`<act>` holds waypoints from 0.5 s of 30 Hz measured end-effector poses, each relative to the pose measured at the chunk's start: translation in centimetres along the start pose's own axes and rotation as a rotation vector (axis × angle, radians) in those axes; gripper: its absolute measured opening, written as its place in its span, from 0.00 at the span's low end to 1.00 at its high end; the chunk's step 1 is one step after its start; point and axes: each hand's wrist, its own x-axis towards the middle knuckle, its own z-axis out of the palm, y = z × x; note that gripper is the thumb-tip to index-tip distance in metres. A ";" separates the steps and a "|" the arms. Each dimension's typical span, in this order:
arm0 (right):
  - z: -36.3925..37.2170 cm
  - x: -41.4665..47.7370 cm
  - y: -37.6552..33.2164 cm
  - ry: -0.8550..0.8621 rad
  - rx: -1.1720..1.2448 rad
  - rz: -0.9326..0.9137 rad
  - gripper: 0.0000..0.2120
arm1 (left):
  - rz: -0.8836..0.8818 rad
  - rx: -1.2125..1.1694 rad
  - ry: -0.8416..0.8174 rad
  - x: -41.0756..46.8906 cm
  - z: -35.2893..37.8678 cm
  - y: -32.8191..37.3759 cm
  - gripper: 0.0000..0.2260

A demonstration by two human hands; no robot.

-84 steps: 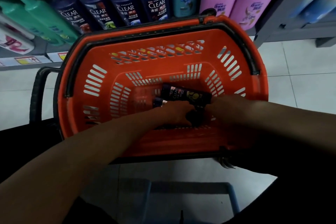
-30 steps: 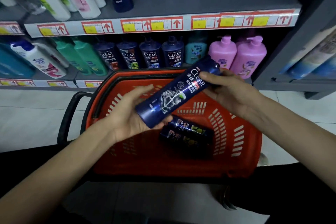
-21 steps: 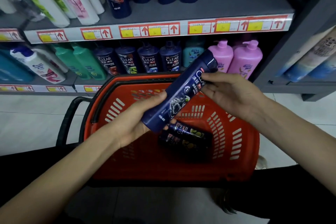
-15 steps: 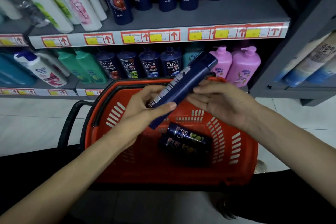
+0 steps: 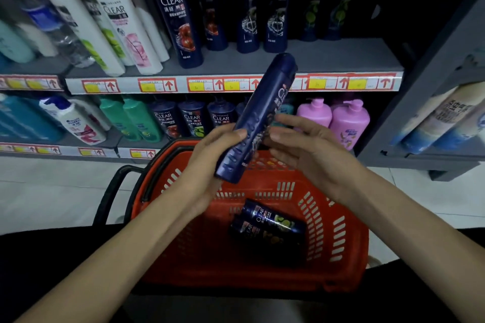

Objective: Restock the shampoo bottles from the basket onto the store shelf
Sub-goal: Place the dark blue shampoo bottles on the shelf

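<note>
**A:** Where do we have the shampoo bottle [image 5: 258, 118]?

**B:** We hold it in the air above the orange basket [image 5: 349, 244]. It is tilted, with one end up in front of the price strip [image 5: 168, 85] and the other end low toward us.

**A:** Which of our hands has it?

**B:** Our left hand [image 5: 210, 162] grips the lower half. The thumb lies across the front and the other fingers curl behind. On our right hand [image 5: 312, 157] the fingers are nearly straight. Their tips touch the bottle's right side and do not wrap round it.

**A:** What do we see in the basket?

**B:** Two dark bottles [image 5: 270, 228] lie side by side on the bottom, touching each other.

**A:** And on the upper shelf [image 5: 341, 60]?

**B:** Dark blue CLEAR bottles [image 5: 181, 23] stand there, with white bottles [image 5: 123, 26] to their left. One level down we see green bottles [image 5: 139, 118], dark pump bottles [image 5: 193, 120] and two pink pump bottles [image 5: 349, 123].
</note>
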 end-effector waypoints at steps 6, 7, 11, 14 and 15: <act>2.4 0.2 0.2 0.136 -0.336 -0.051 0.22 | -0.118 -0.259 -0.044 -0.2 0.9 0.9 0.20; 2.6 0.4 0.0 0.162 -0.373 -0.071 0.21 | -0.109 -0.256 -0.050 -0.4 1.0 1.2 0.18; 3.3 1.1 -1.1 0.197 -0.494 -0.095 0.23 | -0.058 -0.204 -0.036 0.2 1.3 1.7 0.15; 4.2 1.9 -1.5 0.238 -0.521 -0.113 0.25 | -0.002 -0.156 -0.035 0.7 1.5 1.9 0.15; 4.5 2.2 -1.6 0.267 -0.535 -0.133 0.25 | 0.015 -0.139 -0.046 0.8 1.6 1.9 0.15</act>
